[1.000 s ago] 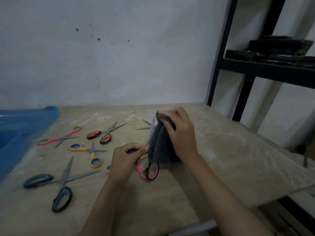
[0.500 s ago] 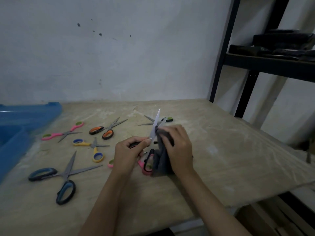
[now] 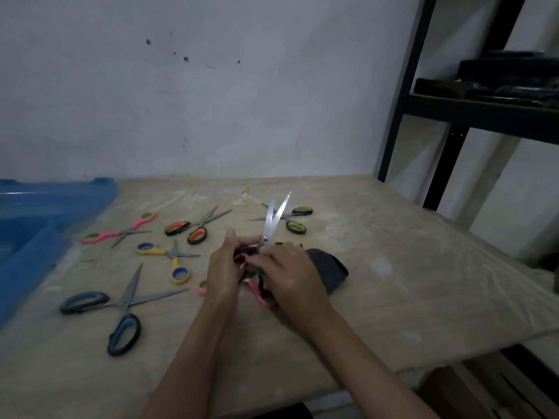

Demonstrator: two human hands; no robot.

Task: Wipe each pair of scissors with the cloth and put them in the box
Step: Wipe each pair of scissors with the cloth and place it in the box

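Both hands hold a pair of pink-and-black scissors point(image 3: 273, 220) over the table's middle, blades apart and pointing up and away. My left hand point(image 3: 225, 264) grips one handle. My right hand point(image 3: 287, 275) grips the other handle loop point(image 3: 263, 297). The dark grey cloth point(image 3: 328, 272) lies on the table just right of my right hand. The blue box point(image 3: 54, 207) stands at the far left. Several other scissors lie spread on the table: blue-black point(image 3: 121, 303), yellow-blue point(image 3: 172, 260), orange-black point(image 3: 193, 229), pink-green point(image 3: 118, 232), green-black point(image 3: 292, 219).
A pink loop point(image 3: 202, 287) of another pair peeks out beside my left wrist. The wooden table point(image 3: 393, 267) ends at a front edge near me and a right edge. A black metal shelf rack point(image 3: 453, 110) with dark items stands at the right.
The cloth covered the blades a second ago in my right hand; it now lies on the table. The blades have come free and opened, and my right hand has moved to a handle.
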